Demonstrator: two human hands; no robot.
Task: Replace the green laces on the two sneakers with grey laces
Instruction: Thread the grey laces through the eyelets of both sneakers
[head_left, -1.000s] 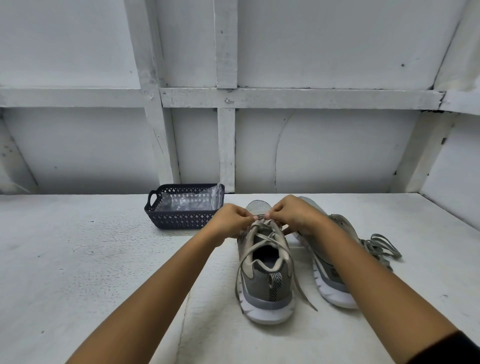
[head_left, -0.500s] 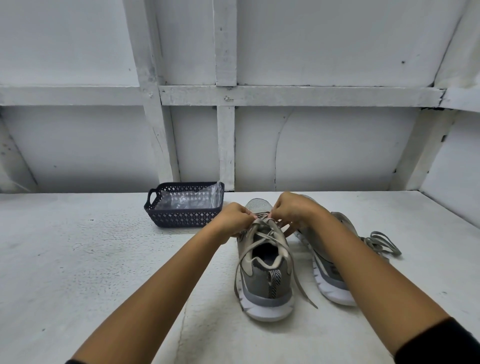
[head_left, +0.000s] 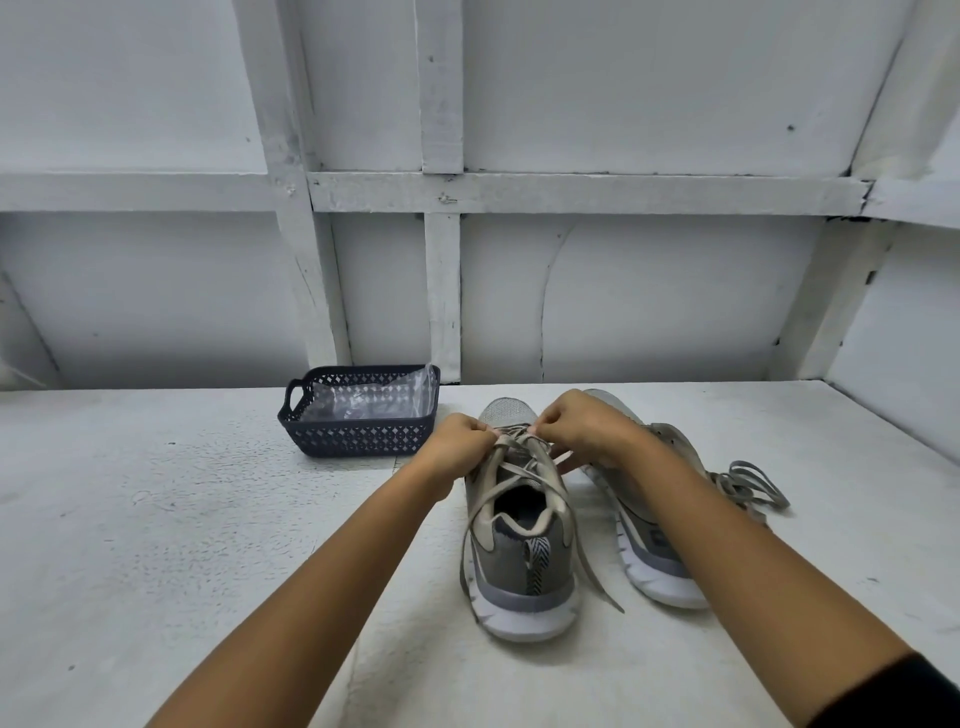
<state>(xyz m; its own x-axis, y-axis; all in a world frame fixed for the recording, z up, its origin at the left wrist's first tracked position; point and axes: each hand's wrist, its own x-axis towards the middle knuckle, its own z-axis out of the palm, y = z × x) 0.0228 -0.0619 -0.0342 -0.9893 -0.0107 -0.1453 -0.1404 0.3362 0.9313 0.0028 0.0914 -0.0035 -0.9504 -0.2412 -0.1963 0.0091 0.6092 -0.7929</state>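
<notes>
sneaker lace (head_left: 525, 456), grey-beige, runs through the eyelets of the near sneaker (head_left: 519, 566) and is held at the toe end of the lacing.

head view: the left hand (head_left: 458, 448) has its fingers curled, thumb and forefinger pinching the lace on its own side of the lacing. the right hand (head_left: 587, 431) is curled the same way and pinches the same lace on the opposite side. the two pinch points are almost touching.

directly below the grip, toward the person, the near sneaker stands upright on its white sole, heel closest to the camera. two lace ends trail from the grip down either side of the collar, and the right-hand end reaches the table beside the heel.

just right of the grip, the second sneaker (head_left: 655, 564) stands alongside, partly hidden by the right forearm. further right, a loose lace bundle (head_left: 753, 483) lies on the white table (head_left: 156, 519).

left of the grip, near the left hand, sits a dark perforated basket (head_left: 358, 439) holding a clear plastic bag (head_left: 363, 402). behind the grip rises a white panelled wall (head_left: 649, 291).
</notes>
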